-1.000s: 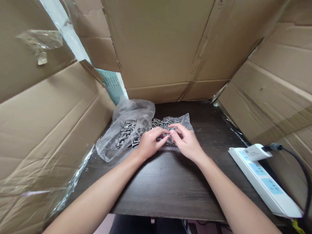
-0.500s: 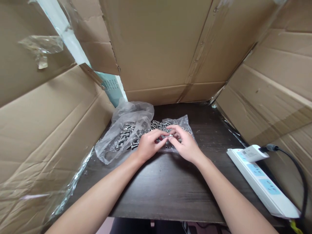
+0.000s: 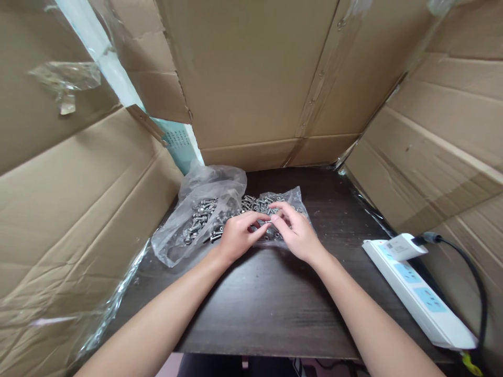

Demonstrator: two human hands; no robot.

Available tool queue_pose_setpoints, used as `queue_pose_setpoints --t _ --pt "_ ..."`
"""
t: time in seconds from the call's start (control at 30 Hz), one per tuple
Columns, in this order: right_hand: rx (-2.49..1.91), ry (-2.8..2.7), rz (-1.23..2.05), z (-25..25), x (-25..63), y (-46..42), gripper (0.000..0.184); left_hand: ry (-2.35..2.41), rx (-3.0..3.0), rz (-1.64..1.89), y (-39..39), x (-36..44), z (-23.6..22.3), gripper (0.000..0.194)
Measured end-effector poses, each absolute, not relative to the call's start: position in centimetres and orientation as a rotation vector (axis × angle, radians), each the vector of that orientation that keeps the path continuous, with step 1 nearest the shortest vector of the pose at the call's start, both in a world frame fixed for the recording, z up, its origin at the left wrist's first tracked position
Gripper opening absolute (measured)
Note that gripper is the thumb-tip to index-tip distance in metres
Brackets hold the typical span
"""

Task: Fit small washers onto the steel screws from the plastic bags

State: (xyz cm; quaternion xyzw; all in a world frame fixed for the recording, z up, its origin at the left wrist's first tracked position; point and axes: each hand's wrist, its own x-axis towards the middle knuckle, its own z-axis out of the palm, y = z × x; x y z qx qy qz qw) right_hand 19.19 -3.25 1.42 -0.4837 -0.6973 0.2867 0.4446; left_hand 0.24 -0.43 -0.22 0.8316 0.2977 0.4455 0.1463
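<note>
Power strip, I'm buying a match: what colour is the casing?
White casing, seen best in head view.

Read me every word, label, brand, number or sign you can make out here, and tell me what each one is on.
No text reads clearly enough to quote.
Teal sheet in the gap between the cardboard panels: rows of small dark characters, too small and blurred to read.
White plug on the power strip: faint print beside a small dark square, unreadable.

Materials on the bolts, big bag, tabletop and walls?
Bolts: bright metal, likely steel or plated; silvery glints.
Big bag: thin, cloudy plastic film; crumpled, see-through.
Tabletop: dark, semi-gloss, wood or wood-look laminate; streaky grain.
Walls: matte brown cardboard; creases, torn edge.
</note>
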Motion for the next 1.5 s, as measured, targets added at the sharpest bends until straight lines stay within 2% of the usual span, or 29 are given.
queue_pose_setpoints --t 0.1,0.33,0.57,0.7,0.83,0.93,1.03,1.2,1.3,1.4,1.5 --pt "-1.151 -1.769 0.746 1.41 19.12 -3.28 0.031 0.853 2.397 1.29 -0.36 0.17 -0.24 0.012" --pt "-1.177 -1.747 0.739 1.45 18.98 -3.31 0.026 0.844 2.39 1.296 -0.23 0.22 -0.36 0.012" --pt "-1.139 -1.699 0.764 1.1 18.74 -3.03 0.035 0.854 2.404 1.317 -0.12 0.17 -0.53 0.012" --pt "-1.197 -1.704 0.723 1.09 18.94 -2.97 0.027 0.879 2.406 1.333 -0.14 0.25 -0.51 0.011" --pt "-1.219 -1.686 0.756 1.25 19.24 -2.95 0.032 0.92 2.402 1.329 -0.18 0.22 -0.37 0.01" --pt "-1.167 -1.684 0.854 1.14 19.32 -2.87 0.044 0.922 2.409 1.323 -0.16 0.2 -0.35 0.01" --pt "-1.213 -1.663 0.913 0.92 19.33 -2.74 0.034 0.907 2.398 1.337 -0.12 0.24 -0.42 0.011" --pt "-1.145 -1.644 0.894 0.97 19.31 -2.66 0.04 0.871 2.41 1.323 -0.18 0.31 -0.47 0.009" --pt "-1.178 -1.6 0.967 1.07 19.3 -2.68 0.033 0.859 2.433 1.292 -0.24 0.28 -0.45 0.008" --pt "-1.151 -1.569 1.001 1.03 19.31 -2.71 0.038 0.882 2.428 1.307 -0.21 0.2 -0.4 0.009" --pt "-1.101 -1.613 1.02 0.91 19.26 -2.71 0.054 0.875 2.422 1.331 -0.11 0.11 -0.33 0.009"
